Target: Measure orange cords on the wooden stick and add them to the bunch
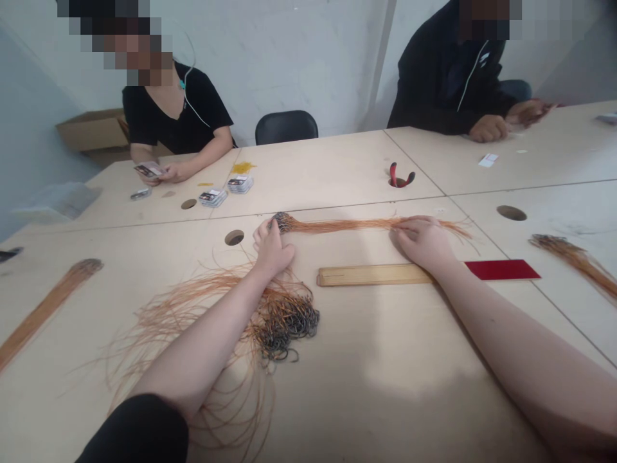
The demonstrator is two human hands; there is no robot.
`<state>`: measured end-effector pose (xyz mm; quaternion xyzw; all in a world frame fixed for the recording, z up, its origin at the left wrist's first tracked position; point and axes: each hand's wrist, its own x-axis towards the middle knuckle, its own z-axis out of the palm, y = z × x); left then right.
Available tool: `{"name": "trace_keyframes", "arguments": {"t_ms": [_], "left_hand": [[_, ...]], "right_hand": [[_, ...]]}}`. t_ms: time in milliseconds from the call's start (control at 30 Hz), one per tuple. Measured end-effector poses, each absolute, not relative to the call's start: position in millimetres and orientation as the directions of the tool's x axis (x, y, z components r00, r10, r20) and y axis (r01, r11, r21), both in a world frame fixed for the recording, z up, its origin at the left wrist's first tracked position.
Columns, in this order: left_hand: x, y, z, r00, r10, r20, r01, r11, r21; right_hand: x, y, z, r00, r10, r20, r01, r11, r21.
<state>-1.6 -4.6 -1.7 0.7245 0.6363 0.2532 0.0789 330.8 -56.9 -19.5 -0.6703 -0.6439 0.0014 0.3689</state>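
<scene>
A straight bundle of fish hooks on orange lines (342, 224) lies across the table in front of me. My left hand (274, 249) is closed at its left end, fingers curled against the dark hooks. Toward the other end, my right hand (425, 241) pinches the orange lines, whose loose tips fan out beyond it. Under my left forearm spreads a tangled heap of fish hooks with orange lines (286, 321). A flat wooden strip with a dark red end (376, 275) lies beneath my right wrist, partly hidden by it.
More bundled lines lie at the left (53, 302) and right (571, 257). Red-handled pliers (401, 175) stand in a table hole. Across the table, one person holds a small packet (149, 170) beside stacked clear boxes (213, 197); another person's hands (489, 127) rest at the right.
</scene>
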Motion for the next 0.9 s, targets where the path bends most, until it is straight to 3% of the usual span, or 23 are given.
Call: {"name": "trace_keyframes", "arguments": {"t_ms": [733,900], "left_hand": [[1,-7,2,0.068,0.972,0.224,0.919,-0.149,0.365],[1,-7,2,0.072,0.973,0.220,0.916,-0.152,0.371]], "right_hand": [[333,-57,-20,0.166,0.876,0.452,0.863,0.092,-0.496],[312,-59,-5,0.067,0.811,0.581,0.881,0.225,-0.416]]}}
